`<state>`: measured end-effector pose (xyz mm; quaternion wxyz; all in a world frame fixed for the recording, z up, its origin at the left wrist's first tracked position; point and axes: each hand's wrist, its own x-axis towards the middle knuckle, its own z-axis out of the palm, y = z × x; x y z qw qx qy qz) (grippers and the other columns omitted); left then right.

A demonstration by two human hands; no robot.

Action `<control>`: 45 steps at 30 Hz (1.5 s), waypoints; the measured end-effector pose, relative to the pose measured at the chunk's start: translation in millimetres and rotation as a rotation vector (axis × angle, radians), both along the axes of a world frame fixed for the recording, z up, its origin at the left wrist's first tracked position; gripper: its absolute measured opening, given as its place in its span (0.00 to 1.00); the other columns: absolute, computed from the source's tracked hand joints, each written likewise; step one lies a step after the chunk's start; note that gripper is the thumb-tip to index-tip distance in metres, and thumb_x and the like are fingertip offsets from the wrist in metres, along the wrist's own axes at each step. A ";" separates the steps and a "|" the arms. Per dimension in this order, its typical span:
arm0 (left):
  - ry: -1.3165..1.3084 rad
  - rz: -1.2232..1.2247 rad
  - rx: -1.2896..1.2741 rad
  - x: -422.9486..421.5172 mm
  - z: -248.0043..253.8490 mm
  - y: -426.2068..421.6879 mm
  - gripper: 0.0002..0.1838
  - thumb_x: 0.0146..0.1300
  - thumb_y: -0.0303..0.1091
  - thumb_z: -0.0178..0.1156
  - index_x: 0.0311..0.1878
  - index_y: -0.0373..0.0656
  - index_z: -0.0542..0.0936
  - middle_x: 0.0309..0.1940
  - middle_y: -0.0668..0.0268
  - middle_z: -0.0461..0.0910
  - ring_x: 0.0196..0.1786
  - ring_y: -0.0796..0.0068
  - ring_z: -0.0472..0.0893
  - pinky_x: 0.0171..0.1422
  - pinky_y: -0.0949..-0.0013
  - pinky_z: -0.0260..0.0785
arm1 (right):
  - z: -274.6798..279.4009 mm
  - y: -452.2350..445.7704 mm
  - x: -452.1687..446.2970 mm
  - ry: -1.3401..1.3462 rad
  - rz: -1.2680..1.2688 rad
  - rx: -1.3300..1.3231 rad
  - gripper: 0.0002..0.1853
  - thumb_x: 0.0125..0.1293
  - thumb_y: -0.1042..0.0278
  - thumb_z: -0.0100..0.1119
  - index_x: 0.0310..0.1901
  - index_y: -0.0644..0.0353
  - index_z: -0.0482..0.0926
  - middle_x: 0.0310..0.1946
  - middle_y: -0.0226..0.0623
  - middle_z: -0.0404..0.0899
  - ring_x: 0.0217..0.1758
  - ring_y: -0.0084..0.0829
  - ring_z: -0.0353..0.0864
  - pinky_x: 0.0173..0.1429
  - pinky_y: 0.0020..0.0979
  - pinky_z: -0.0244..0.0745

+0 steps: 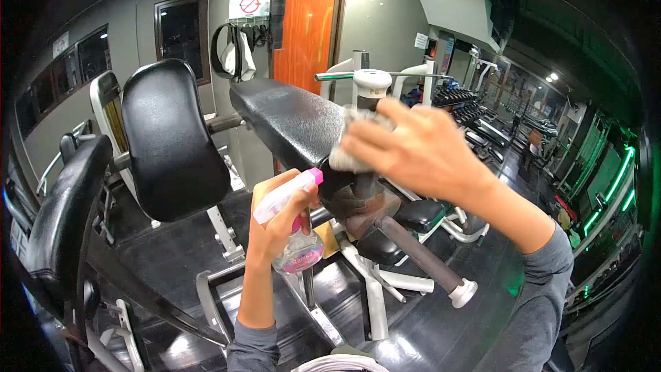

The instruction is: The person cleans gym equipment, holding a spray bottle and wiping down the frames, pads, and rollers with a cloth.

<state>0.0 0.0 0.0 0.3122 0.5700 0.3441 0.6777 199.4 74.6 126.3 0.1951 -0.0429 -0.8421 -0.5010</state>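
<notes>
My left hand [279,217] is closed around a clear spray bottle [301,256] with a white and pink trigger head and a pink label. In my right hand [420,145] is a bunched light grey cloth [351,148], pressed at the near right end of a black padded bench [292,117] on an exercise machine. The right hand is slightly blurred, and its fingers partly cover the cloth. Just below the bench, the bottle's nozzle points to the right.
Black padded seats [172,138] stand to the left. A grey bar with a white end cap [463,293] juts out at lower right, above a metal machine frame [375,296]. Behind are an orange door [301,34], hanging straps, and dumbbell racks [454,96] further right.
</notes>
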 end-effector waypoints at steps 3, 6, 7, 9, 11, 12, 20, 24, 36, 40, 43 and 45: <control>-0.031 -0.045 -0.030 -4.7 3.7 -2.3 0.14 0.67 0.39 0.61 0.34 0.35 0.80 0.25 0.65 0.79 0.20 0.83 0.75 0.21 0.77 0.67 | 1.2 -4.2 -5.4 0.164 0.086 -0.010 0.11 0.55 0.65 0.62 0.42 0.49 0.82 0.40 0.20 0.78 0.39 0.26 0.77 0.29 0.24 0.76; -0.086 -0.126 0.030 -4.2 6.5 8.3 0.13 0.67 0.37 0.60 0.36 0.33 0.80 0.26 0.65 0.79 0.20 0.82 0.75 0.21 0.78 0.67 | -13.9 -3.8 -0.1 0.097 -0.008 -0.028 0.14 0.53 0.65 0.62 0.43 0.52 0.82 0.43 0.21 0.77 0.40 0.24 0.76 0.28 0.23 0.75; -0.085 -0.132 0.031 -5.5 6.7 10.1 0.13 0.67 0.37 0.60 0.36 0.33 0.80 0.26 0.65 0.79 0.20 0.82 0.75 0.21 0.78 0.67 | -17.4 -5.4 3.9 -0.037 0.014 -0.083 0.12 0.53 0.65 0.61 0.41 0.52 0.81 0.44 0.21 0.76 0.40 0.24 0.75 0.28 0.22 0.75; -0.080 -0.195 0.083 -7.5 7.4 14.2 0.13 0.67 0.36 0.60 0.37 0.32 0.80 0.27 0.64 0.80 0.20 0.82 0.76 0.21 0.78 0.67 | -25.3 2.5 8.6 -0.261 0.065 -0.165 0.10 0.54 0.64 0.61 0.39 0.52 0.80 0.44 0.20 0.75 0.40 0.24 0.75 0.27 0.22 0.74; -0.048 -0.208 0.098 -9.0 8.0 16.7 0.13 0.67 0.36 0.60 0.38 0.31 0.80 0.27 0.64 0.80 0.20 0.82 0.76 0.21 0.78 0.67 | -14.7 9.5 13.7 -0.241 0.082 -0.077 0.11 0.53 0.64 0.61 0.40 0.50 0.81 0.47 0.20 0.77 0.40 0.23 0.75 0.27 0.22 0.74; -0.014 -0.216 0.102 -9.5 9.3 18.0 0.13 0.67 0.36 0.60 0.39 0.31 0.81 0.28 0.63 0.81 0.20 0.82 0.76 0.21 0.78 0.67 | -4.7 11.5 13.9 -0.137 0.135 -0.036 0.14 0.52 0.65 0.62 0.42 0.49 0.82 0.48 0.19 0.78 0.38 0.24 0.76 0.27 0.23 0.75; -0.029 -0.314 0.098 -12.0 21.1 21.2 0.14 0.68 0.34 0.59 0.42 0.29 0.81 0.29 0.63 0.81 0.21 0.82 0.76 0.20 0.77 0.67 | -34.3 25.9 22.7 0.340 0.327 -0.387 0.30 0.41 0.79 0.68 0.52 0.49 0.83 0.43 0.30 0.80 0.39 0.34 0.81 0.37 0.32 0.82; -0.034 -0.343 0.121 -9.3 13.9 26.0 0.14 0.68 0.34 0.58 0.43 0.28 0.80 0.30 0.62 0.81 0.23 0.81 0.77 0.21 0.77 0.68 | -74.1 37.2 46.3 0.143 0.351 -0.690 0.27 0.43 0.79 0.66 0.49 0.47 0.85 0.41 0.31 0.80 0.42 0.36 0.82 0.42 0.34 0.83; -0.065 -0.279 0.123 -4.8 12.2 26.4 0.15 0.68 0.35 0.58 0.41 0.28 0.80 0.30 0.60 0.80 0.19 0.81 0.76 0.19 0.77 0.68 | -70.9 39.1 6.8 0.969 0.467 -1.132 0.13 0.55 0.79 0.61 0.43 0.64 0.83 0.38 0.33 0.85 0.45 0.23 0.82 0.53 0.28 0.76; -0.010 -0.266 0.134 -2.7 11.8 24.8 0.15 0.68 0.36 0.59 0.40 0.29 0.80 0.29 0.60 0.80 0.19 0.81 0.75 0.19 0.77 0.67 | -87.4 37.8 31.3 0.799 0.265 -1.383 0.12 0.57 0.72 0.65 0.43 0.65 0.82 0.32 0.28 0.83 0.36 0.16 0.78 0.43 0.24 0.74; -0.030 -0.234 0.120 4.3 13.1 24.3 0.14 0.66 0.35 0.60 0.39 0.29 0.80 0.28 0.61 0.80 0.19 0.81 0.75 0.19 0.78 0.66 | -84.2 31.5 39.7 0.683 0.155 -1.364 0.12 0.54 0.69 0.66 0.39 0.65 0.83 0.28 0.36 0.83 0.32 0.21 0.80 0.40 0.26 0.74; -0.113 -0.152 0.096 11.2 12.1 22.6 0.11 0.64 0.32 0.61 0.37 0.31 0.81 0.26 0.63 0.79 0.18 0.82 0.74 0.19 0.78 0.65 | -80.0 34.4 47.2 0.522 0.091 -1.303 0.13 0.51 0.70 0.66 0.40 0.65 0.84 0.30 0.38 0.85 0.32 0.26 0.83 0.42 0.28 0.76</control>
